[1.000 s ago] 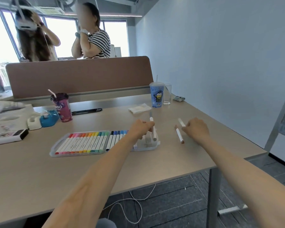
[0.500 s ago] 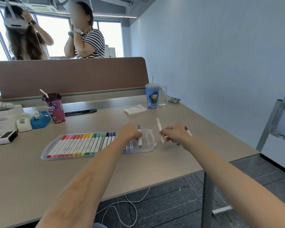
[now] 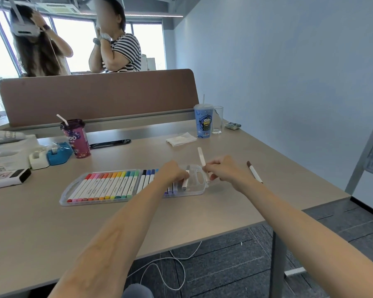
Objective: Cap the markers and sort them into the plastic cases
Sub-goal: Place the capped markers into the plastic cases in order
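Nearly upright, the white marker (image 3: 201,155) in the right hand (image 3: 224,172) has its long axis running from the fist up toward the far side of the table (image 3: 235,143), leaning a little left. It is a slim white barrel with a pale end; whether that end is capped cannot be told. The right hand's fingers are curled round its lower part, so the barrel sticks out above the knuckles. The left hand (image 3: 173,175) has its fingers curled over a second marker (image 3: 185,183), white with a greyish end. This one lies lengthwise at the right end of the clear plastic case (image 3: 67,191), parallel to the row of coloured markers (image 3: 108,186) in it. A brown-capped marker (image 3: 254,172) lies flat on the table just right of the right hand, cap pointing away.
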A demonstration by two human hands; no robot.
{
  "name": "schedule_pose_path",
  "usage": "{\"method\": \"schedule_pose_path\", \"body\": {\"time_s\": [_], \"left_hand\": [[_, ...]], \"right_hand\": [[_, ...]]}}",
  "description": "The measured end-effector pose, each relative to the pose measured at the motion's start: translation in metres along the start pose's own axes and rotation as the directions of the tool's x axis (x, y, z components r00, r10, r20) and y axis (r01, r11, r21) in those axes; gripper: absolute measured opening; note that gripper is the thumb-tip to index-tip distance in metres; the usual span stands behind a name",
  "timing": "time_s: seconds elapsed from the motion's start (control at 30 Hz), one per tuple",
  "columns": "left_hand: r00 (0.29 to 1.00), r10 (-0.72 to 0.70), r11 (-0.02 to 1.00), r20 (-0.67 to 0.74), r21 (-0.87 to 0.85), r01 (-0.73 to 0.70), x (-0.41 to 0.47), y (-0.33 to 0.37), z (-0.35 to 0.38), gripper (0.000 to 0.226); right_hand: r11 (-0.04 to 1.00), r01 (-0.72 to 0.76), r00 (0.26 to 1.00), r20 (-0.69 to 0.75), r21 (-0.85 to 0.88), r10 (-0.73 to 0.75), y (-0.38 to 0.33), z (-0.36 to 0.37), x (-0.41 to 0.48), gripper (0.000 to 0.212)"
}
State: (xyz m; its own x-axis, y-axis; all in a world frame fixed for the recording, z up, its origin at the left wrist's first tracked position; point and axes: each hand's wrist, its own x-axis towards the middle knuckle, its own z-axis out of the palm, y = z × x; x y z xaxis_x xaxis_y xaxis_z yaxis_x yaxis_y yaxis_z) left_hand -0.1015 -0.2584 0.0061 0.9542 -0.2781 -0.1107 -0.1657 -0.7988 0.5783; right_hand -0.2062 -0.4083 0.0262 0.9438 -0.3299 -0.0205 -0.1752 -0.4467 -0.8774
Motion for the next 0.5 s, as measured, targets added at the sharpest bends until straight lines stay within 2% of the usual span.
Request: {"method": "schedule_pose_path", "body": {"time_s": [0.3, 0.5], "left_hand": [[0.996, 0.032, 0.999, -0.083, -0.036, -0.035, 0.0001, -0.0007, 0.0105, 0.028], [1.000, 0.011, 1.000, -0.021, 0.004, -0.011, 0.0005, 0.0043, 0.0085, 0.023]], "right_hand": [[0.999, -0.014, 1.000, 0.027, 0.036, 0.013, -0.0020, 0.0075, -0.0024, 0.014], [1.000, -0.005, 1.000, -0.001, 0.028, 0.005, -0.0009, 0.0038, 0.0030, 0.013]]}}
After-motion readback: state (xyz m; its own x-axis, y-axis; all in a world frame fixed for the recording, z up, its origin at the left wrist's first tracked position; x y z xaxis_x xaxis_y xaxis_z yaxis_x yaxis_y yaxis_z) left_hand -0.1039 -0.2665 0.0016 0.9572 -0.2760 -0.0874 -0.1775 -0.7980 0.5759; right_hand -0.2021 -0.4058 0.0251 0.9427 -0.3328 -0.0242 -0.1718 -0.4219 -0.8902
